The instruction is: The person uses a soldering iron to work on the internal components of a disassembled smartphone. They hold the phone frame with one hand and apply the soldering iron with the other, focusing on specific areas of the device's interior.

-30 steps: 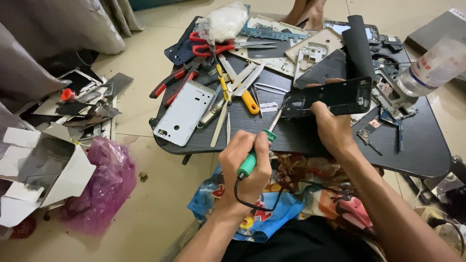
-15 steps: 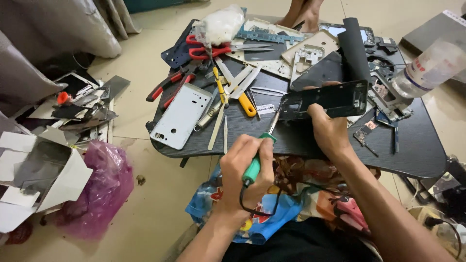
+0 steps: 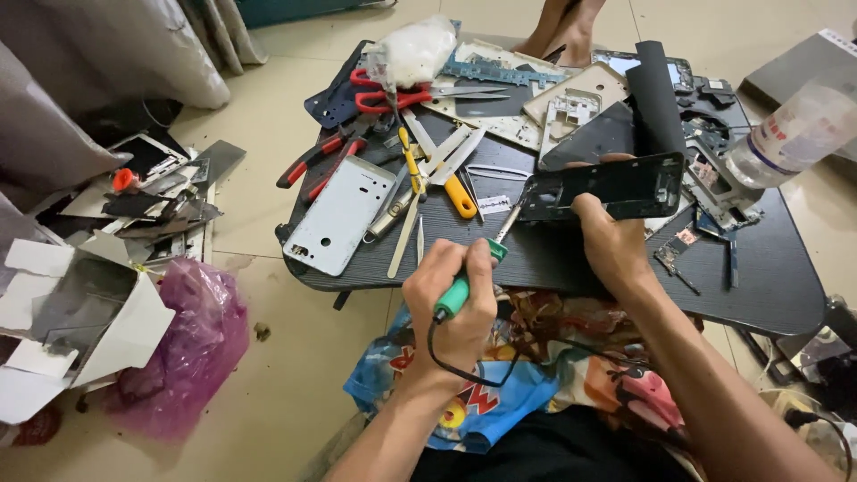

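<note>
Head view, left hand [image 3: 453, 299]: fingers curled tight around the green handle of a soldering iron [image 3: 473, 272], thumb on top, no gap left in the grip.
Head view, soldering iron: it slants up and to the right out of the left fingers; its metal tip reaches toward the left end of the phone frame. A black cord loops down from the handle, below the left wrist.
Head view, right hand [image 3: 609, 241]: fingers closed on the lower edge of a black phone frame [image 3: 603, 186], thumb in front, the other fingers behind it and mostly hidden.
Head view, phone frame: held on edge above the table, lengthwise left to right, just above the right fingers and up and to the right of the left fingers.
Head view, table [image 3: 571, 268]: a low dark board under both hands, crowded with tools and phone parts.
Head view, beyond the left fingers: a silver phone back cover [image 3: 341, 214] lies flat up and to the left; a yellow-handled screwdriver [image 3: 455, 192] and metal tweezers lie just above the fingertips.
Head view, farther off: red-handled scissors [image 3: 393, 93] and red pliers [image 3: 317, 159] lie well beyond the left fingers.
Head view, right of the right fingers: a clear plastic bottle [image 3: 794, 132] stands tilted at the table's far right.
Head view, floor to the left: a pink plastic bag [image 3: 192, 344] and torn white cardboard [image 3: 80, 321], well apart from both hands.
</note>
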